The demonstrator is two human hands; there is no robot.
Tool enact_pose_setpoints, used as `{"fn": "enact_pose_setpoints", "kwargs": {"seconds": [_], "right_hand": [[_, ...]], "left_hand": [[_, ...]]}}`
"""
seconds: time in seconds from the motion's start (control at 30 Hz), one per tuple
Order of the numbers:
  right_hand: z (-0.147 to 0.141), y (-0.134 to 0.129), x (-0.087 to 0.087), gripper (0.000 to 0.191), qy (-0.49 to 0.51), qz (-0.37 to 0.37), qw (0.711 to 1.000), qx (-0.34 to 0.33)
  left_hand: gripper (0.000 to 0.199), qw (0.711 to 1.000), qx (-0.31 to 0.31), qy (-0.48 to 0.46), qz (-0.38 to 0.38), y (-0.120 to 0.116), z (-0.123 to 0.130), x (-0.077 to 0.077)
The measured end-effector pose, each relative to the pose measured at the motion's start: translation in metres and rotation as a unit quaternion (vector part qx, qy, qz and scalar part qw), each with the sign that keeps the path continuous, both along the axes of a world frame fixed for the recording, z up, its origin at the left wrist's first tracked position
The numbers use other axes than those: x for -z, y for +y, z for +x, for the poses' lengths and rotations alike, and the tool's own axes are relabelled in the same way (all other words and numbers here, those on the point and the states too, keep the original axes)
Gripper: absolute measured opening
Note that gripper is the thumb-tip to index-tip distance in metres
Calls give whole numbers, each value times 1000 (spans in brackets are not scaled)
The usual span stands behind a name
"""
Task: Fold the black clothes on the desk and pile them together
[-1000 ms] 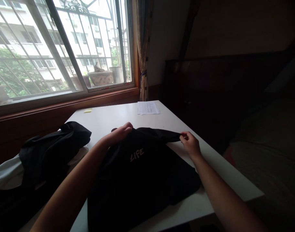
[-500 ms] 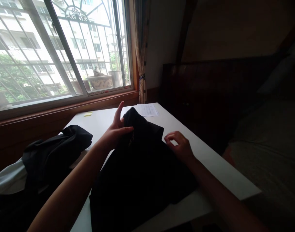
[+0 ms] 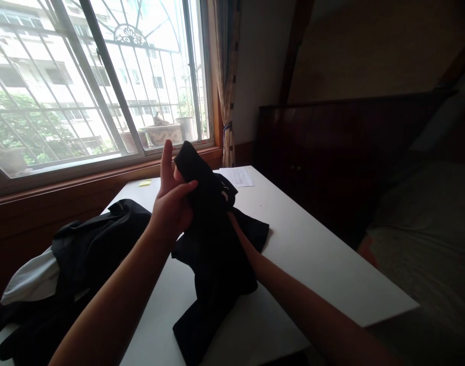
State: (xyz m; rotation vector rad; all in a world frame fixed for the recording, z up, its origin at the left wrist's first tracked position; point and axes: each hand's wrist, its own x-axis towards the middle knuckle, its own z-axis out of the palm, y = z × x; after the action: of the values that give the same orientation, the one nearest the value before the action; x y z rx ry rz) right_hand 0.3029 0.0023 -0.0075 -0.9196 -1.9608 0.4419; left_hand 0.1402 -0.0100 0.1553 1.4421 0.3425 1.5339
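A black garment [image 3: 217, 254] hangs bunched over the white table, its lower end lying on the surface. My left hand [image 3: 173, 198] grips its upper edge on the left, thumb pressed over the cloth and index finger pointing up. My right hand [image 3: 234, 223] reaches in from the right and goes behind or into the folds. Only its wrist side shows, so its fingers are hidden. The exact kind of garment is too dark to make out.
A pile of dark clothes [image 3: 98, 244] with a pale piece [image 3: 34, 279] lies at the left. Printed papers [image 3: 238, 177] and a yellow note [image 3: 144, 183] are at the far end of the white table [image 3: 309, 264]. A window [image 3: 103, 76] and a tied curtain [image 3: 228, 101] stand beyond.
My left hand has lifted the garment's top edge up and left. My right hand has moved left into or behind the cloth, which is now gathered narrower instead of spread over the table.
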Motion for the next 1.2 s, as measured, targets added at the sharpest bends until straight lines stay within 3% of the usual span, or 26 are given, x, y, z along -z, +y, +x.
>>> {"fn": "enact_pose_setpoints", "kwargs": {"seconds": [0.1, 0.2, 0.33, 0.47, 0.57, 0.63, 0.7, 0.8, 0.87, 0.93, 1.0, 1.1, 1.13, 1.2], "right_hand": [[-11, 0, -4, 42, 36, -3, 999, 34], [-16, -2, -13, 22, 86, 24, 996, 20], [-6, -2, -26, 18, 141, 44, 989, 21], [17, 1, -40, 16, 118, 82, 984, 103], [37, 4, -55, 18, 105, 128, 971, 170], [47, 6, -66, 18, 97, 144, 962, 209], [54, 8, -78, 19, 92, 156, 953, 243], [54, 11, -100, 21, 68, 176, 944, 269], [48, 13, -116, 22, 26, 171, 951, 258], [38, 14, -131, 21, -6, 148, 962, 228], [26, 13, -144, 20, 4, 123, 974, 189], [3, 4, -155, 21, 81, 93, 987, 105], [-5, 0, -157, 22, 108, 80, 989, 65], [-18, -8, -156, 24, 155, 45, 987, -21]], "left_hand": [[86, 1000, -24, -16, -1, 0, 1, 6], [83, 999, -23, -27, -15, -1, 5, 12], [81, 999, -22, -36, -18, -1, -1, 15], [70, 998, -61, -20, -13, 10, -25, 23], [53, 994, -105, 24, -22, 21, -49, 38], [42, 987, -126, 100, -20, 29, -65, 51], [33, 964, -137, 228, 2, 35, -78, 65], [29, 885, -192, 420, 57, 40, -90, 80], [30, 832, -273, 474, 93, 38, -90, 85], [30, 811, -332, 464, 127, 31, -84, 84], [39, 836, -306, 433, 139, 20, -73, 80], [80, 899, -131, 409, 84, 0, -50, 77], [85, 911, -74, 402, 51, -6, -43, 78], [70, 923, 0, 384, -20, -13, -29, 84]]}}
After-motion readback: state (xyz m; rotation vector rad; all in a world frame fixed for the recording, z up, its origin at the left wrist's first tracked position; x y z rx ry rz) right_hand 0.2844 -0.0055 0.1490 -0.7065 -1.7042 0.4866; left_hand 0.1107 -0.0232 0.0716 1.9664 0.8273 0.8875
